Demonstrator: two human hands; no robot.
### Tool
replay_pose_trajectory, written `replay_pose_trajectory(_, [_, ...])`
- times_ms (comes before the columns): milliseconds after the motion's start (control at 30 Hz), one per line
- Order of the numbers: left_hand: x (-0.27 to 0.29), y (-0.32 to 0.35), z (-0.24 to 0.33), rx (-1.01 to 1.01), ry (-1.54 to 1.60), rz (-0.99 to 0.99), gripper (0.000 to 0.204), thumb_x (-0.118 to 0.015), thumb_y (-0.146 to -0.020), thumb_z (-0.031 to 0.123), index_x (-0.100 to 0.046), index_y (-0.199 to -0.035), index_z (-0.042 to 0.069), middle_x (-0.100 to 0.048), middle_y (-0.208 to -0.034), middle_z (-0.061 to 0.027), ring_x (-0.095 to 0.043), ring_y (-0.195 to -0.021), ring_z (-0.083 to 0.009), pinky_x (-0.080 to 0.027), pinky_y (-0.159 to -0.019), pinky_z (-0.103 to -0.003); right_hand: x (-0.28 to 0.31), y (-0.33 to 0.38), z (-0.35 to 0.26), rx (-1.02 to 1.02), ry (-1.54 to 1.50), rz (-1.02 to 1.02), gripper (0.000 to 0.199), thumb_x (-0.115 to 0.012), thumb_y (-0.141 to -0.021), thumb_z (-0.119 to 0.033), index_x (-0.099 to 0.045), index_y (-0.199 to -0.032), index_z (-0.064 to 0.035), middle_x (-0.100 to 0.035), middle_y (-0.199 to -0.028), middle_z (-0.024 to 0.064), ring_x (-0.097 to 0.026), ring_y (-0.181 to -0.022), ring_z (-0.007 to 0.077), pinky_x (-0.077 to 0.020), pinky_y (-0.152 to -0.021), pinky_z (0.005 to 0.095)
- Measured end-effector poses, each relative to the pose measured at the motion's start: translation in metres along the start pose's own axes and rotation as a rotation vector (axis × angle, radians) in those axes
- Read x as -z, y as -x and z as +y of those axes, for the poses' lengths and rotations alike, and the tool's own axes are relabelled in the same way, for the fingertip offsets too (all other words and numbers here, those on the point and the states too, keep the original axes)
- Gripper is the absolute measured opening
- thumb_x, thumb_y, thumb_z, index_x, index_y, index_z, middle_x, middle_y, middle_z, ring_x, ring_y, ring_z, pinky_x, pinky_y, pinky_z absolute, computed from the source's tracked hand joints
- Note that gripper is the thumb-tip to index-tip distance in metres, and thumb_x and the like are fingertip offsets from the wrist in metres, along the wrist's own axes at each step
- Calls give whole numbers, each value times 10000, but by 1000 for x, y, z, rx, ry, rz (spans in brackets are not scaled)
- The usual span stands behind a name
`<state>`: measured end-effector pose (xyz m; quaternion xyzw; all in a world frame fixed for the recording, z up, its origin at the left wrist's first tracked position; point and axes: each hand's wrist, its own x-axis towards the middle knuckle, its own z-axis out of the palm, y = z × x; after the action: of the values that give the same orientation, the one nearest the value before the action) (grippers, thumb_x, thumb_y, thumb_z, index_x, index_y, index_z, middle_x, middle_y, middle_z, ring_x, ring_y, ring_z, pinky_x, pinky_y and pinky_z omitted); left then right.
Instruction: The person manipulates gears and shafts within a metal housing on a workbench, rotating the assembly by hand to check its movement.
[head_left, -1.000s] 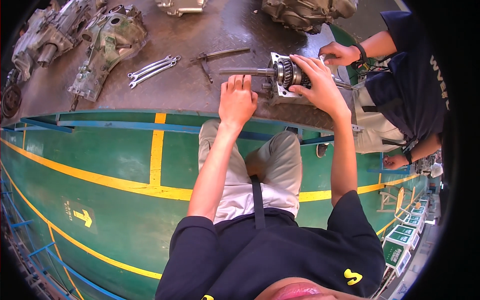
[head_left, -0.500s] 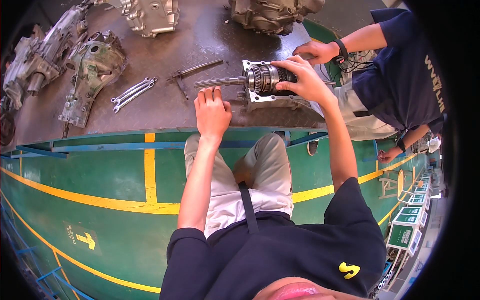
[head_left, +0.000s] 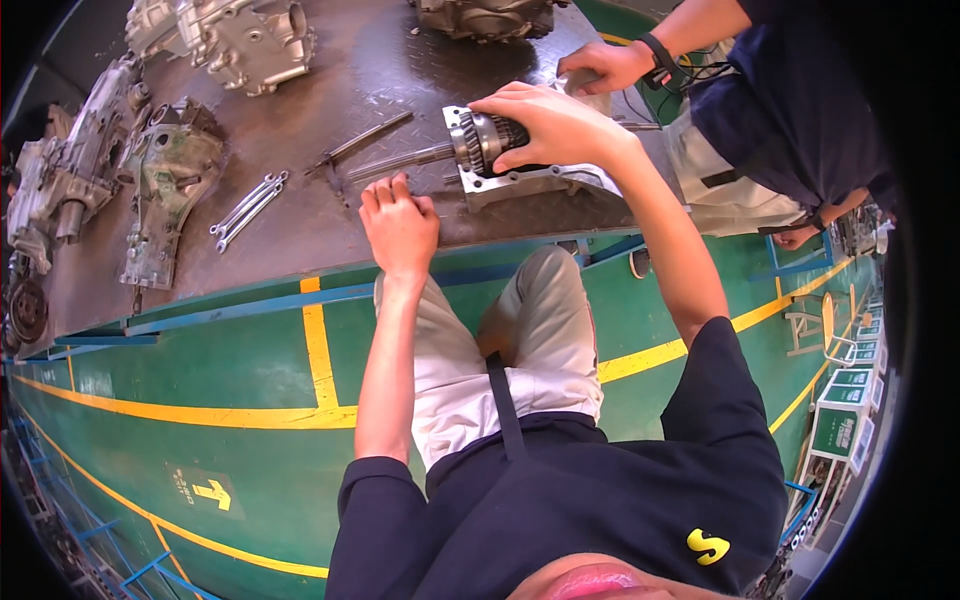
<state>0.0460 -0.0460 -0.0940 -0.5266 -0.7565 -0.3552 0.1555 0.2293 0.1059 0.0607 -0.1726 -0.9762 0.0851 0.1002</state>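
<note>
My right hand (head_left: 560,125) spans a gear shaft assembly (head_left: 487,140), thumb on the near side and fingers over the far side. Its toothed gears sit in an open silver gearbox housing (head_left: 490,190) near the table's front edge. A long splined shaft (head_left: 400,162) sticks out to the left from the gears. Just below that shaft, my left hand (head_left: 398,228) rests at the table edge with fingers curled in and thumb tucked close; nothing shows in it. Beyond the shaft lies a T-shaped metal tool (head_left: 365,138). My right hand hides part of the gears.
Several combination wrenches (head_left: 248,212) lie on the dark metal table (head_left: 330,225). Green-stained (head_left: 175,170) and silver gearbox casings (head_left: 255,45) stand left and back, another dark casing (head_left: 490,18) at the far edge. At right, another person's hand (head_left: 608,70) reaches beside the housing.
The view has shifted, so the table things sit further left. My left hand has moved slightly off the shaft, toward the table edge. My right hand stays on the gears.
</note>
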Motion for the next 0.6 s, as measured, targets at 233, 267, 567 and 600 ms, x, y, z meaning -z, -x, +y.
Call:
replay_pose_trajectory(233, [1, 1, -6, 8, 23, 15, 348, -608, -807, 139, -665, -1126, 12, -646, -1117, -175, -550, -1134, -359, -451, -996, -471, 14, -4, 6, 91, 105, -76, 740, -803, -743, -447, -616, -1304, -1, -639, -1242, 201, -579, -1189, 353, -451, -1021, 423])
replay_pose_trajectory(267, [3, 2, -6, 16, 12, 14, 348, -608, -807, 139, -665, -1126, 12, -646, -1117, -175, -550, -1134, -359, -451, -996, -471, 15, 0, 15, 116, 106, -64, 750, -805, -734, -449, -619, -1298, 10, -637, -1230, 207, -573, -1193, 356, -452, -1021, 428])
replay_pose_trajectory(567, [0, 3, -6, -18, -17, -16, 329, -625, -808, 186, -685, -1077, 5, -654, -1158, -169, -562, -1132, -347, -457, -959, -463, 7, 0, 22, 77, 3, -78, 701, -803, -781, -394, -597, -1313, 13, -609, -1226, 197, -562, -1173, 373, -435, -1016, 435])
replay_pose_trajectory(600, [-1, -1, 0, -33, -22, 11, 313, -628, -798, 165, -690, -1066, 14, -659, -1143, -154, -565, -1118, -347, -463, -962, -455, 10, 5, 27, 90, -9, -70, 702, -804, -780, -393, -597, -1318, 8, -611, -1223, 194, -563, -1170, 369, -434, -1016, 434])
